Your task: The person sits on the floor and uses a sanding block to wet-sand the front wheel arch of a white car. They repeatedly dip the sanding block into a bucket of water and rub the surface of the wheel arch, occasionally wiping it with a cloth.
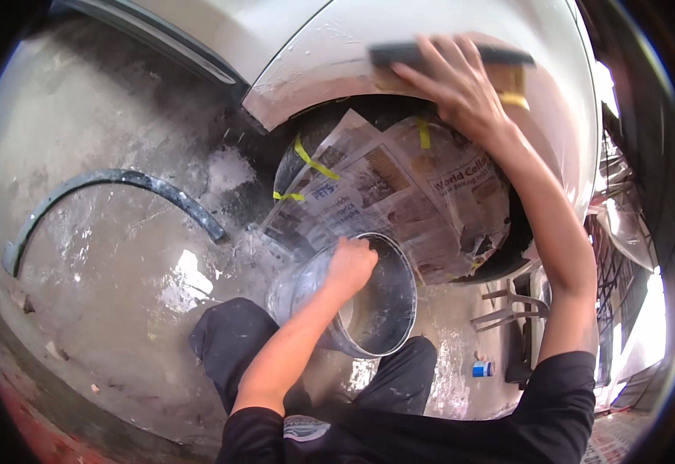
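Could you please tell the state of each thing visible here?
Dark grey round bucket: uncovered, tilted.
Left bare hand: closed at its rim.
White car fender: wet, with brownish patches.
Long dark block: held against the fender, blurred.
Right bare hand: spread over the block.
Printed newspaper sheets: held by yellow tape.
Grey floor: wet.
Curved dark grey strip: lying there.

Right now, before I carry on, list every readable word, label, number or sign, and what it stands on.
Newspaper sheets: larger headlines legible, though I won't copy printed words; small print unreadable.
Small blue can: label too small.
Black T-shirt: pale chest print, unreadable.
Printed sheet, lower right: too blurred.
Dark sanding block, bucket: no readable text.
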{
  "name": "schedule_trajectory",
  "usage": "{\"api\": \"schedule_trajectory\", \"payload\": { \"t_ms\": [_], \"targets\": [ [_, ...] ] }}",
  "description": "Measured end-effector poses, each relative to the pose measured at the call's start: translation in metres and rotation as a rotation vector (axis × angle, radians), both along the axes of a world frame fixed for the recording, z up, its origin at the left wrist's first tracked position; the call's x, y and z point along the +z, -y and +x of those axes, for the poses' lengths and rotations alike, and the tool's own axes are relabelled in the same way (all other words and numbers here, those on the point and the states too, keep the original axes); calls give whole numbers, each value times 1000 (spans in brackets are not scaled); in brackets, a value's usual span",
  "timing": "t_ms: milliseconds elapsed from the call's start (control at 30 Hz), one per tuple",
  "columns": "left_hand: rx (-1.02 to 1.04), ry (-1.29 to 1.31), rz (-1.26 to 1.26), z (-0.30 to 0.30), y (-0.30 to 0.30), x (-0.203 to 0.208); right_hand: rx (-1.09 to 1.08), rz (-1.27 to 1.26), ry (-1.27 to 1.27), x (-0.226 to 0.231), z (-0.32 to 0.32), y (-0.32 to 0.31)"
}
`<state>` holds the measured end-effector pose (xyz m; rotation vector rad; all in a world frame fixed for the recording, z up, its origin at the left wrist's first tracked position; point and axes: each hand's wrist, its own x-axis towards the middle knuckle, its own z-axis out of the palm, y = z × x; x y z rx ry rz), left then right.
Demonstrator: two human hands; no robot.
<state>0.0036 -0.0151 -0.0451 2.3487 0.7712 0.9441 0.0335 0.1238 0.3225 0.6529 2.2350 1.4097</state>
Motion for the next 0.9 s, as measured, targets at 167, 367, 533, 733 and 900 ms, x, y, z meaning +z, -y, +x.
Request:
{"api": "schedule_trajectory", "payload": {
  "t_ms": [167, 367, 533, 733, 900],
  "targets": [
    [-103, -22, 3, -5, 13, 4, -42, -17, -156, 0, -52, -50],
    [-38, -2, -11, -4, 1, 1, -4, 21, -156, 8, 18, 18],
    [-129, 110, -72, -6, 16, 13, -131, 21, -181, 21, -51, -46],
    [-50, 65, -32, -13, 2, 7, 8, 73, -101, 26, 41, 40],
    [-133, 8, -120, -5, 14, 17, -103, 45, -294, 42, -20, -14]
  ]
}}
